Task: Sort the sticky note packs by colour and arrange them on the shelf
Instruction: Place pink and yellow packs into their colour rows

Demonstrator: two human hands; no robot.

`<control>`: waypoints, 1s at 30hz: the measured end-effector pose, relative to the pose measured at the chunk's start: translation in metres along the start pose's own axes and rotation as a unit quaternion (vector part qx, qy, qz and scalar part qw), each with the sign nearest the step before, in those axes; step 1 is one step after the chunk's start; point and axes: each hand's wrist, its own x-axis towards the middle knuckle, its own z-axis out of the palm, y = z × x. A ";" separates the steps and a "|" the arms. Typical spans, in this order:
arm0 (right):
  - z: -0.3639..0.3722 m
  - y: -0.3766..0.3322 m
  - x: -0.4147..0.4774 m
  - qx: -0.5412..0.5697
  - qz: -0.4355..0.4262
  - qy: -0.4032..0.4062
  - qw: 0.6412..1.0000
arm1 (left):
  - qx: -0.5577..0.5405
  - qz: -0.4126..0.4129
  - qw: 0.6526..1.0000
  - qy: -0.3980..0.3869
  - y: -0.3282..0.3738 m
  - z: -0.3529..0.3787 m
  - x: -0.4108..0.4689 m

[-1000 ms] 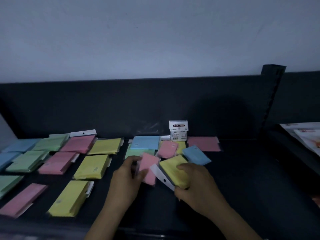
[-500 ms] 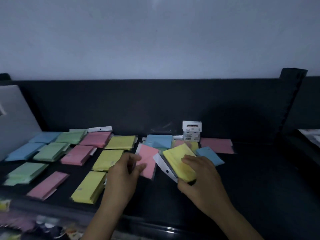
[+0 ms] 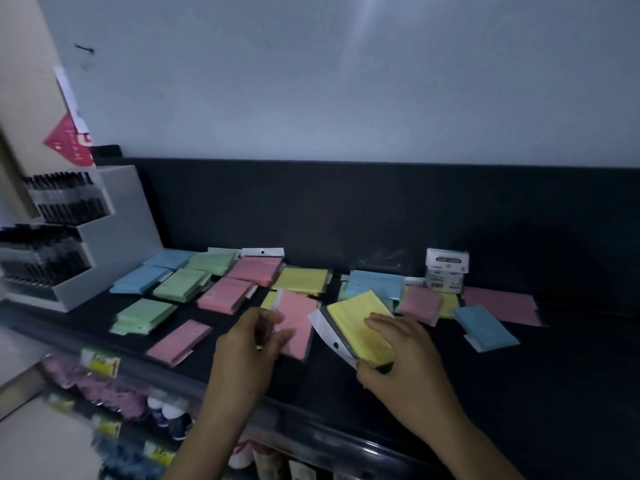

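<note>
Pen display stand (image 3: 104, 233): at the far left end of the shelf (image 3: 536, 393); it shows only now, because the view has swung left.
Blue column (image 3: 142, 280): flat packs beside the stand, already sorted.
Green column (image 3: 180, 284): just right of the blue one, running towards the front edge.
Pink column (image 3: 227, 294): next right, with one more pink pack lying alone nearer the front.
Yellow column (image 3: 303, 280): rightmost sorted line; its nearer packs are mostly hidden behind the left hand.
Left hand (image 3: 249, 344): pinches the pink pack (image 3: 298, 323) by its left edge between thumb and fingers. The pack has travelled left from the heap and now hangs tilted over the yellow column, so it is probably bound for the pink column beyond.
Right hand (image 3: 405, 355): fingers spread over the top of the yellow pack (image 3: 360, 327), thumb curled under its near edge; the pack is held tilted off the shelf, white hang tab pointing left.
Mixed heap (image 3: 420, 303): blue, pink and yellow packs overlapping at the back, not yet sorted.
Small white box (image 3: 446, 268): upright against the back panel, behind the heap.
Progress: about halfway by my reckoning; both held packs still need placing.
</note>
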 end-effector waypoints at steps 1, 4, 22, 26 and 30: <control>0.002 -0.003 0.001 0.001 -0.002 0.001 1.000 | -0.002 -0.001 1.000 0.000 -0.002 -0.004 0.000; 0.011 -0.012 0.004 -0.003 -0.006 0.003 1.000 | 0.011 0.013 1.000 0.001 -0.008 -0.017 0.004; 0.107 -0.127 0.029 -0.023 0.046 0.035 0.998 | 0.013 0.024 0.996 -0.083 -0.101 -0.126 0.073; 0.125 -0.148 0.033 -0.038 0.076 0.053 0.995 | 0.037 0.029 0.989 -0.138 -0.123 -0.129 0.090; 0.135 -0.168 0.035 -0.046 0.085 0.084 0.992 | 0.185 0.164 0.960 -0.127 -0.141 -0.127 0.094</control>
